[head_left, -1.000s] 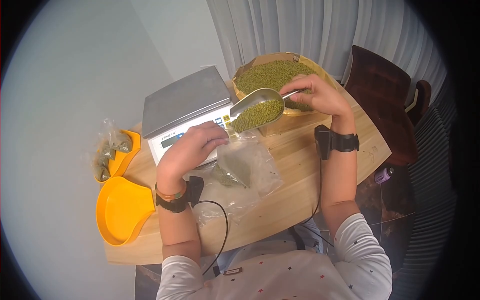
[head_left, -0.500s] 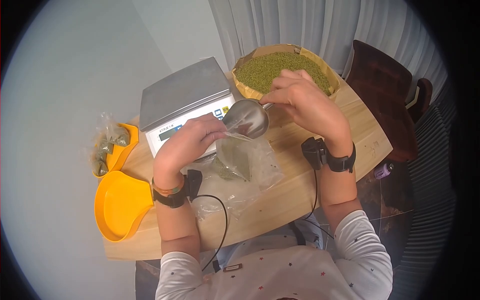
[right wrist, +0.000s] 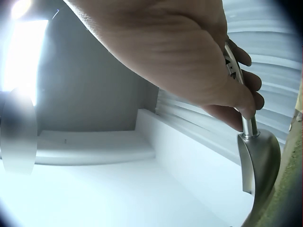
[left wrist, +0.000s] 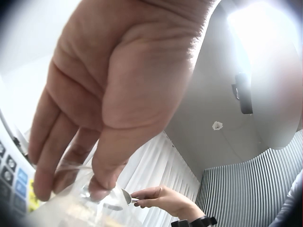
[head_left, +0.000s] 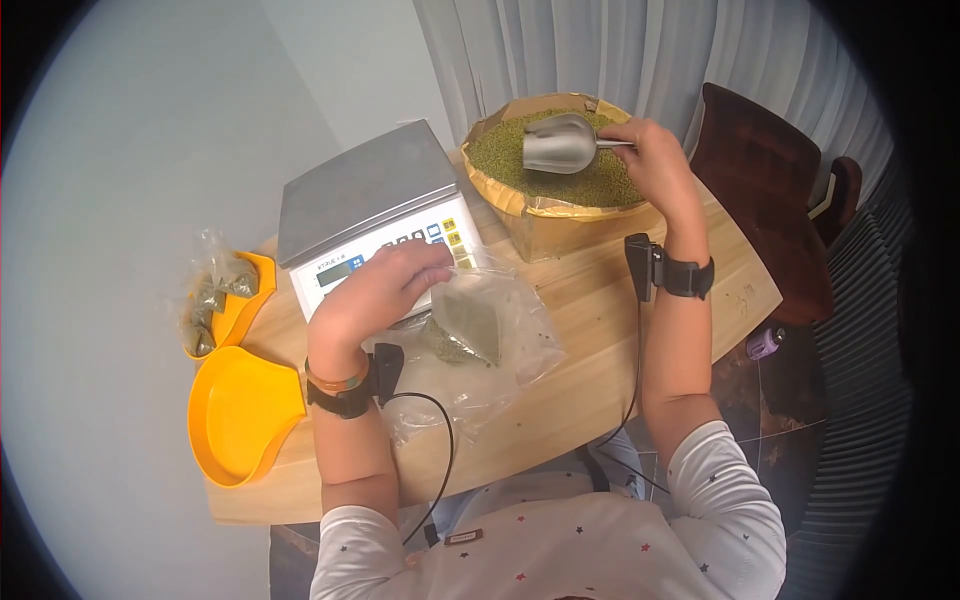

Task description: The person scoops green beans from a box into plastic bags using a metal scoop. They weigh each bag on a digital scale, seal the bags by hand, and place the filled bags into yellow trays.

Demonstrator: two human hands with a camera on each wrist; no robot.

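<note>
My left hand (head_left: 385,285) pinches the upper edge of a clear plastic bag (head_left: 515,350) in front of the scale. Green mung beans (head_left: 465,330) lie inside the bag, which slumps on the table. In the left wrist view, thumb and fingers meet on the thin film of the bag (left wrist: 78,208). Over at the box (head_left: 545,230) of mung beans, my right hand (head_left: 655,165) grips a metal scoop (head_left: 560,145) by its handle. The scoop is above the beans, and none show in it. In the right wrist view the fingers curl around the handle of the scoop (right wrist: 262,158).
A digital scale (head_left: 370,190) with a grey platform stands left of the box. Two yellow trays lie at the left table edge: one tray (head_left: 240,460) bare, the other tray (head_left: 262,275) bearing several small filled bags (head_left: 215,295). A dark chair (head_left: 755,190) stands beyond the table's right side.
The scoop, full of beans a second ago, was tipped at the bag's mouth and has moved back over the box with no beans visible. My left hand has kept its hold on the bag.
</note>
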